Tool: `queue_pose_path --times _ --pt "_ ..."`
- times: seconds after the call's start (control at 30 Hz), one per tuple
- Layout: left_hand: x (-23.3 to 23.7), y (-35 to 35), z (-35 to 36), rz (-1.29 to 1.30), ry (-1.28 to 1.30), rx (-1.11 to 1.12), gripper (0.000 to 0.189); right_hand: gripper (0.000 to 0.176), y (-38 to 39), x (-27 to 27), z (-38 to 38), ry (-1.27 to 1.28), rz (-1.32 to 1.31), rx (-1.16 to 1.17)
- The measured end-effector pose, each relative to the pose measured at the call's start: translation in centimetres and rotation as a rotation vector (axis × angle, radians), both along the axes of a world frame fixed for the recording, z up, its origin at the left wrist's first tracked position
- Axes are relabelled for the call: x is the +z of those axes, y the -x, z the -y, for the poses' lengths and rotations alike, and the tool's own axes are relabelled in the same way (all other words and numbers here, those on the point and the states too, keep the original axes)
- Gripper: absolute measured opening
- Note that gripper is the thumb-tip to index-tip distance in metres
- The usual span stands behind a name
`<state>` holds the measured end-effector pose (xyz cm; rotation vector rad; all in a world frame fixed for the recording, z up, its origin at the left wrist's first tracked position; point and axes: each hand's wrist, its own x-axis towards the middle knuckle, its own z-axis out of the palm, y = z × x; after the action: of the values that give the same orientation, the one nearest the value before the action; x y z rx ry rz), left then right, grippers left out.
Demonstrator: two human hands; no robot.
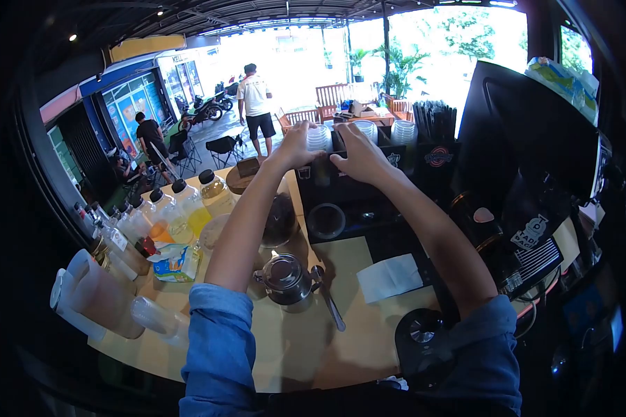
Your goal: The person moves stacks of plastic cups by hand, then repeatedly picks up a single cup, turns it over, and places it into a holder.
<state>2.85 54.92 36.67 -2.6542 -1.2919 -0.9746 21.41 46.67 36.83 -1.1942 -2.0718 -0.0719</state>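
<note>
At the far side of the counter, my left hand (297,147) curls its fingers against a stack of clear plastic cups (318,138). My right hand (362,157) is bent around the same stack from the other side, its thumb and forefinger at the stack's right edge. The cups stand in a black holder (424,164), and their lower part is hidden. Just behind the right hand rises a second cup stack (366,130); a third stack (403,132) stands farther right, beside a bunch of black straws (435,121).
Below my arms stand a metal-lidded pot (283,276), a spoon (332,306) and a white napkin (389,278). Several bottles (188,198) and a plastic pitcher (104,295) line the left. A black machine (528,132) rises at right. Two people (256,101) are beyond the counter.
</note>
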Motion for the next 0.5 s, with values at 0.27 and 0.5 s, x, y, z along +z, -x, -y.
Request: queue_pose_path --times 0.27,0.5 --pt "0.9 0.5 1.6 -0.273 0.039 0.081 0.061 0.061 1.8 -1.5 -2.3 -0.074 0.195 -0.028" --pt "0.8 -0.5 6.8 -0.451 -0.118 0.323 0.052 0.063 2.5 -1.6 -1.9 -0.071 0.293 -0.160"
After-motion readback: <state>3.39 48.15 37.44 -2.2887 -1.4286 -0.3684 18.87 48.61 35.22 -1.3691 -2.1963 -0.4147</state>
